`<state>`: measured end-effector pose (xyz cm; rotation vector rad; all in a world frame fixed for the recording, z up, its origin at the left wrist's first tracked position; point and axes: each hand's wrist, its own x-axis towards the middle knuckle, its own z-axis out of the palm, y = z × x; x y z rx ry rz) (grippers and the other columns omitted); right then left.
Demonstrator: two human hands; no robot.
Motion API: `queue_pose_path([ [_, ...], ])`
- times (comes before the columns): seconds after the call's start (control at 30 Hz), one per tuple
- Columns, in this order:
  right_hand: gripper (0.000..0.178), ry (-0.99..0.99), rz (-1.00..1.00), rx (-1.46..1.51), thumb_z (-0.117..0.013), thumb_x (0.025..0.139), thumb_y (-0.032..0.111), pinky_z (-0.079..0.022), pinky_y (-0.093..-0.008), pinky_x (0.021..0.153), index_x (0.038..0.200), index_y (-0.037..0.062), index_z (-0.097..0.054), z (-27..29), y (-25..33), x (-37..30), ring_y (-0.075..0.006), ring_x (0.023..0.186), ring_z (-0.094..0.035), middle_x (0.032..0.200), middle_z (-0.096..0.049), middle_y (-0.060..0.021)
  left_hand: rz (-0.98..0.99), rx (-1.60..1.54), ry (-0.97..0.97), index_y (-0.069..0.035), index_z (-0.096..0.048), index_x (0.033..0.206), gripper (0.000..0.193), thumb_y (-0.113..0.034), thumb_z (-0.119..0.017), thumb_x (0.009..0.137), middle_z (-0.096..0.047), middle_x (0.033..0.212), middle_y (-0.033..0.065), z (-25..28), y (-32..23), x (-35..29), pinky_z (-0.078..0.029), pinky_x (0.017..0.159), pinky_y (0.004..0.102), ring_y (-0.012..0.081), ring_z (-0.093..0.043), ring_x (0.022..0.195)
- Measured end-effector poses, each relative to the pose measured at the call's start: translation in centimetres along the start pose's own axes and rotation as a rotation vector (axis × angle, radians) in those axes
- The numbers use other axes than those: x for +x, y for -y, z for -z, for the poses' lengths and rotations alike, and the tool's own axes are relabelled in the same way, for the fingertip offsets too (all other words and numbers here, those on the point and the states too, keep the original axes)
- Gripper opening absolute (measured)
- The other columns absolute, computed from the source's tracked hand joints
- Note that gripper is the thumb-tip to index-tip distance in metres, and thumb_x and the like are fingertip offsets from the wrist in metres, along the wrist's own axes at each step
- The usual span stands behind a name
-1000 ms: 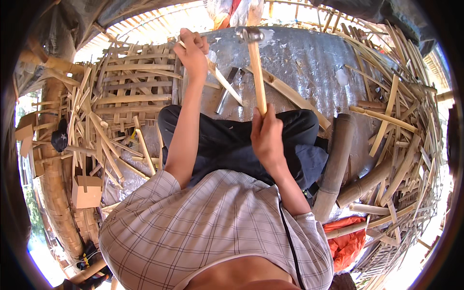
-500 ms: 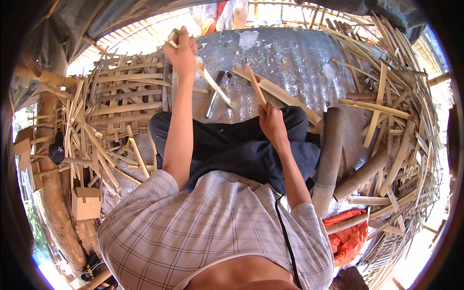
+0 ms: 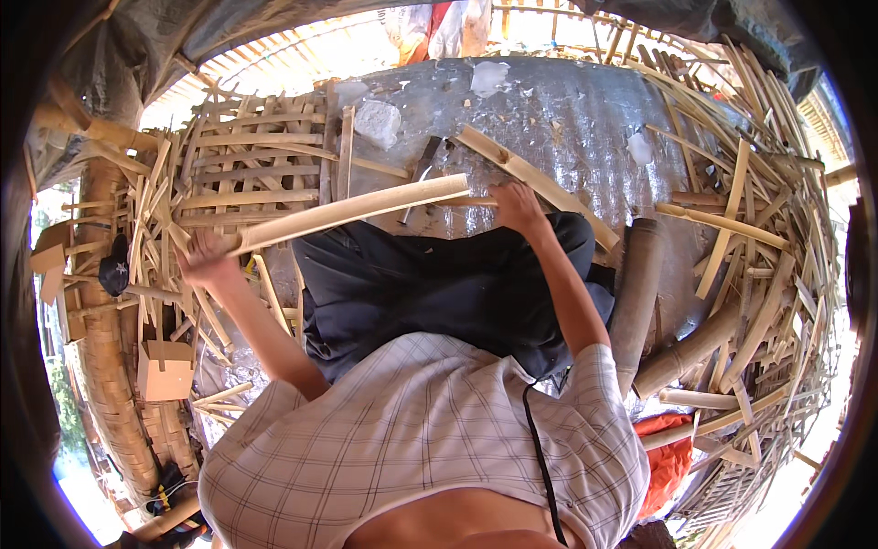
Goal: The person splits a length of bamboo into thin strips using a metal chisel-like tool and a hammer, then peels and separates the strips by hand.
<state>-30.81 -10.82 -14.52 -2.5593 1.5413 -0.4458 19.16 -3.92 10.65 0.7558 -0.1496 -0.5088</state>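
Note:
My left hand (image 3: pixel 210 260), slightly blurred, is closed around the left end of a long split bamboo strip (image 3: pixel 352 210). The strip slants up to the right over my crossed legs. My right hand (image 3: pixel 519 207) grips a thin brown wooden stick (image 3: pixel 473 201) near my right knee. It points left, and its far end passes behind the bamboo strip, so I cannot tell what is on that end. A tool with a dark part (image 3: pixel 427 157) lies on the floor just beyond the strip, partly hidden by it.
A wide split bamboo piece (image 3: pixel 540 188) lies beyond my right hand. Thick bamboo poles (image 3: pixel 638 293) stand close to my right leg. Woven bamboo lattice (image 3: pixel 256 156) and loose strips lie at left, a pale block (image 3: pixel 377 123) beyond. Many strips (image 3: pixel 768 229) pile up at right, near orange cloth (image 3: pixel 666 462).
My left hand has swung from the far side down to the left, bringing the bamboo strip across my lap. The stick in my right hand has turned from pointing away to pointing left.

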Motion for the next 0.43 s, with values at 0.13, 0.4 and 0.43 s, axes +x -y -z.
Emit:
queue_pose_path([
  [0.13,0.025,-0.156,0.034,0.613,-0.067,0.091,0.017,-0.056,-0.0435,0.087,0.114,0.0096,-0.069,1.8,-0.9,2.0,-0.0311,0.101,-0.071,0.118,-0.07,-0.0139,0.054,-0.117,0.179,-0.017,-0.028,0.064,0.047,-0.034,-0.052,0.1,-0.022,0.057,-0.0042,6.1,1.6,2.5,-0.021,0.046,0.0293,0.0129,-0.021,0.049],
  [0.4,0.051,0.379,0.022,1.314,-0.056,0.104,0.04,-0.057,-0.0333,0.073,0.141,0.0042,-0.053,15.9,3.9,-2.7,-0.0238,0.08,-0.071,0.109,-0.07,-0.0138,0.55,-0.38,0.518,-0.017,-0.033,0.067,0.051,-0.046,-0.066,0.093,-0.025,0.058,-0.0032,1.7,17.0,2.8,-0.028,0.049,0.0277,0.0124,-0.027,0.052],
  [0.43,0.048,0.309,0.066,1.222,-0.062,0.103,0.029,-0.058,-0.0335,0.072,0.143,0.0042,-0.052,16.2,3.8,-3.9,-0.0252,0.076,-0.071,0.112,-0.071,-0.0143,0.624,-0.448,0.669,-0.017,-0.036,0.067,0.051,-0.049,-0.069,0.09,-0.028,0.056,-0.0033,3.2,19.6,5.8,-0.031,0.05,0.0252,0.0121,-0.031,0.052],
])
